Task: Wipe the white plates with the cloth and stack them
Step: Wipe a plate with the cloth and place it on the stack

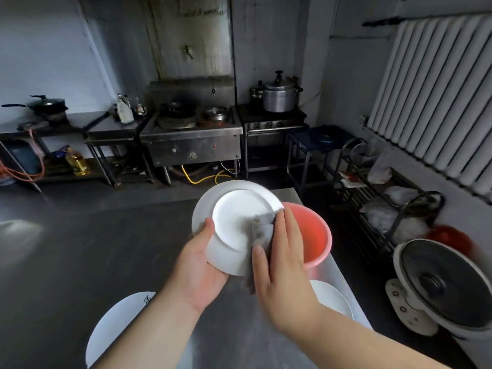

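Above the counter [80, 249], just left of the pink bowl [315, 235], the left hand [198, 265] grips a white plate [234, 222]; the right hand [282, 262] pinches the grey cloth [262, 230] against it.

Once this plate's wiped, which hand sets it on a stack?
Left, probably. The left hand already grips the white plate by its rim, while the right hand is occupied pressing the grey cloth against it. More white plates lie on the table's near left side.
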`<state>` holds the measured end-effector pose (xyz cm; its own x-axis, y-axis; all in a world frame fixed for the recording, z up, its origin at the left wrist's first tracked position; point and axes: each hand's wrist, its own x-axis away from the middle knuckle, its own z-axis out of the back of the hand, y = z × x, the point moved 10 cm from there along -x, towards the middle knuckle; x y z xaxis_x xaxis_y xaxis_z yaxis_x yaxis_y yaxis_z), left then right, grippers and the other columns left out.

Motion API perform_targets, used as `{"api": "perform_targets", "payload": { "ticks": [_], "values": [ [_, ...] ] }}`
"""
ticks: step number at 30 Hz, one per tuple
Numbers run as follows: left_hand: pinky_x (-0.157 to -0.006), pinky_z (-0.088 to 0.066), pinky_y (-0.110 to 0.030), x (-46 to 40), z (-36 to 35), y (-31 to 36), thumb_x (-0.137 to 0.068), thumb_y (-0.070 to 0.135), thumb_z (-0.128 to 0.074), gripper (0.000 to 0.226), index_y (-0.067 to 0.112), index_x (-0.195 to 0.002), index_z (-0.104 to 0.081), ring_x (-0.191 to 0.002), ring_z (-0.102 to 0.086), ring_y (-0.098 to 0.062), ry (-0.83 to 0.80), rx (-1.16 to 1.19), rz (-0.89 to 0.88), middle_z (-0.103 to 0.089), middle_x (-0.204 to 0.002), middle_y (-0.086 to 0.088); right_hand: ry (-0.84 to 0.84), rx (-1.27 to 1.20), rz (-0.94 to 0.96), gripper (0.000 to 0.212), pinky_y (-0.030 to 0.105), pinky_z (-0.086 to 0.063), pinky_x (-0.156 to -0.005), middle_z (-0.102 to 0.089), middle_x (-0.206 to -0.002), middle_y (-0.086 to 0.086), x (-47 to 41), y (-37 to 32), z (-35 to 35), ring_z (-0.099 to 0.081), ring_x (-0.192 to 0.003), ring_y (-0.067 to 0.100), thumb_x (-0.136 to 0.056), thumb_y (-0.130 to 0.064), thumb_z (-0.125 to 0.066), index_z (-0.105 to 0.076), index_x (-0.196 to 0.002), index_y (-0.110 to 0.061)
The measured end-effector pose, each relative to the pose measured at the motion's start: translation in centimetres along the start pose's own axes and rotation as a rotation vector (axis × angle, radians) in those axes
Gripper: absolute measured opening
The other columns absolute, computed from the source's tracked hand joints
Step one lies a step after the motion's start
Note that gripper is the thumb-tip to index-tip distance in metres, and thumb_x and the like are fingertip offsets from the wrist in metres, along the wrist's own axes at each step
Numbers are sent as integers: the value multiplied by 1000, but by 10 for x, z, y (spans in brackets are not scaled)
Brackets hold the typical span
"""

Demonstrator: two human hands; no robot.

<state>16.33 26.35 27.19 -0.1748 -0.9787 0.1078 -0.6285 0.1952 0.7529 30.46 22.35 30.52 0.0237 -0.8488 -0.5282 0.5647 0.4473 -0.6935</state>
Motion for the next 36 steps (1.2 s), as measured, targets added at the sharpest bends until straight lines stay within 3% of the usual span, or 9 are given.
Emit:
{"api": "perform_targets", "payload": {
  "ticks": [3, 6, 12, 15, 18, 22, 25, 30, 36],
  "values": [
    [-103, -56, -45, 1, -13, -10, -112, 42, -37, 53, 10, -150, -54, -137, -59, -33, -41, 13, -8, -60, -148, -17, -4, 5, -39, 42, 35, -38, -115, -47, -151, -6, -30, 11, 20, -46, -138, 14, -110, -35, -42, -43, -145, -13],
    [-102, -57, -45, -4, -22, -13, -112, 43, -37, 52, 12, -146, -61, -136, -60, -32, -59, 19, -25, -61, -148, -16, 42, -73, -233, 45, 7, -35, -101, -47, -140, -30, -50, 33, 39, -47, -130, -2, -110, -36, -42, -42, -152, -20],
    [-97, -58, -39, -3, -36, -46, -112, 49, -30, 56, 18, -139, -68, -137, -58, -31, -90, 46, 83, -59, -150, -15, 44, -42, -192, 71, 37, -27, -127, -24, -168, 0, 4, 38, 22, -24, -156, 12, -105, -51, -37, -22, -162, -12],
    [-99, -59, -42, -2, -46, -69, -112, 42, -31, 53, 15, -139, -68, -136, -60, -31, -76, 15, 111, -62, -147, -15, 129, -142, -348, 23, 14, -52, -77, -64, -99, -32, -16, 72, 63, -61, -92, -10, -107, -52, -38, -60, -113, -46],
    [-93, -62, -39, -4, -46, -91, -109, 35, -39, 48, 10, -143, -63, -129, -65, -28, -49, -35, 165, -67, -141, -13, 3, -185, -585, 58, 27, -42, -50, -53, -52, -16, -23, 127, 87, -49, -45, 4, -104, -66, -35, -56, -56, -41],
    [-83, -63, -37, -9, -35, -136, -107, 33, -44, 42, 14, -128, -76, -121, -70, -27, -35, -102, 333, -70, -135, -13, -342, -7, -802, 70, 32, -48, -41, -69, -56, 8, 16, 185, 111, -60, -42, 28, -92, -80, -37, -58, -65, -20],
    [-95, -61, -40, -11, -23, -178, -105, 31, -49, 38, 19, -129, -75, -126, -67, -28, -7, -169, 462, -68, -140, -13, -546, 86, -965, 78, 42, -62, -63, -76, -70, 12, 62, 223, 127, -68, -54, 35, -86, -81, -41, -70, -81, -8],
    [-92, -60, -41, -7, -4, -242, -105, 32, -53, 38, 16, -132, -73, -122, -69, -28, 16, -254, 654, -69, -138, -15, -489, -303, -1372, 47, 28, -39, -50, -50, -62, 14, 142, 272, 127, -44, -46, 23, -94, -55, -64, -59, -79, -12],
    [-114, -47, -47, -28, 7, -273, -102, 71, -34, 64, 26, -133, -68, -121, -68, -26, 240, -419, 555, -76, -127, -3, -422, -474, -1407, 81, 28, -54, -52, -73, -70, 20, 159, 310, 111, -68, -52, 27, -99, -73, -44, -76, -60, -9]
  ]
}}
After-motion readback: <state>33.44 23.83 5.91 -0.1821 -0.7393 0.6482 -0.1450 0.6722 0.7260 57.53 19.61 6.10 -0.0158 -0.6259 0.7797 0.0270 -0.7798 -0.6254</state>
